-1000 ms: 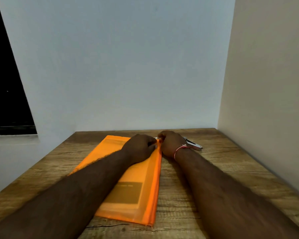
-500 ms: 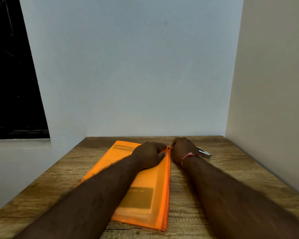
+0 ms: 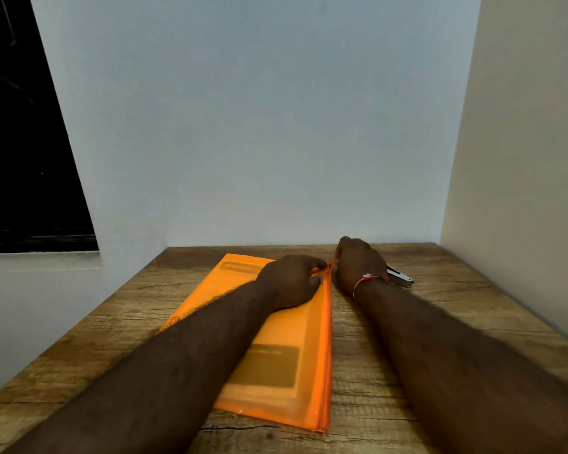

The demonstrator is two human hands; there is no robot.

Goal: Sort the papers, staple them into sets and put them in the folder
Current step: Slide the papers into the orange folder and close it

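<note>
An orange translucent zip folder (image 3: 276, 362) lies flat on the wooden table (image 3: 407, 371), with papers showing through it. My left hand (image 3: 291, 281) presses on the folder's far right corner and pinches its edge. My right hand (image 3: 358, 263) is closed at that same corner, pinching the zipper end; the pull itself is hidden by my fingers. A red thread is tied round my right wrist. A metal stapler (image 3: 400, 279) lies on the table just behind my right hand, partly hidden by it.
A pale wall stands at the table's far edge and a beige wall along its right side. A dark window opening (image 3: 23, 158) is at the left. Bare wood lies on both sides of the folder.
My right hand has shifted slightly farther away along the folder's zipper edge while my left hand stays pressed on the corner. The camera has tilted a little.
</note>
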